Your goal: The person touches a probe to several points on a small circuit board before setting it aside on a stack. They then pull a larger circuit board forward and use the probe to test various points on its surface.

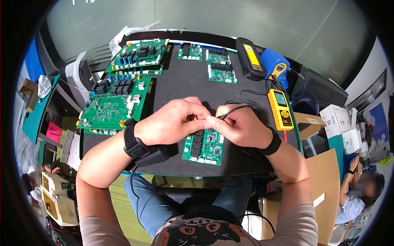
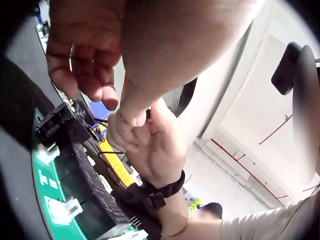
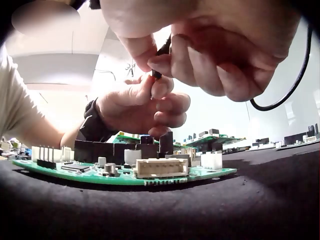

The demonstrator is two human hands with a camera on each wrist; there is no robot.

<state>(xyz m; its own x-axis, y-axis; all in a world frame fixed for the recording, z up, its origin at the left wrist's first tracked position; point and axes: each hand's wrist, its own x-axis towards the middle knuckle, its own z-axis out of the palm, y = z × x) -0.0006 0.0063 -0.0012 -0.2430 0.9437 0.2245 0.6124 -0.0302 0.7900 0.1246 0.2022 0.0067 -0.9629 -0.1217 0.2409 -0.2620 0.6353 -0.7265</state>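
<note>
Both hands meet above a green circuit board [image 1: 211, 149] lying flat on the dark mat. The right hand [image 1: 242, 125] pinches a black cable [image 3: 165, 49] between thumb and fingers. At the cable's end, the left hand [image 1: 176, 119] has its thumb and index finger pressed together, touching the right hand's fingertips; whether it holds something small there is hidden. The left hand's other fingers are loosely bent in the right wrist view. Black blocks [image 3: 100, 151] and a white connector [image 3: 162, 168] stand on the board below the hands.
Large stacked circuit boards [image 1: 113, 104] lie at the left, smaller boards [image 1: 221, 73] at the back. A yellow meter [image 1: 280, 110], a blue device [image 1: 275, 63] and a black-yellow case [image 1: 251, 57] line the right side. Cardboard boxes [image 1: 324, 180] stand beside the table; a person sits beyond.
</note>
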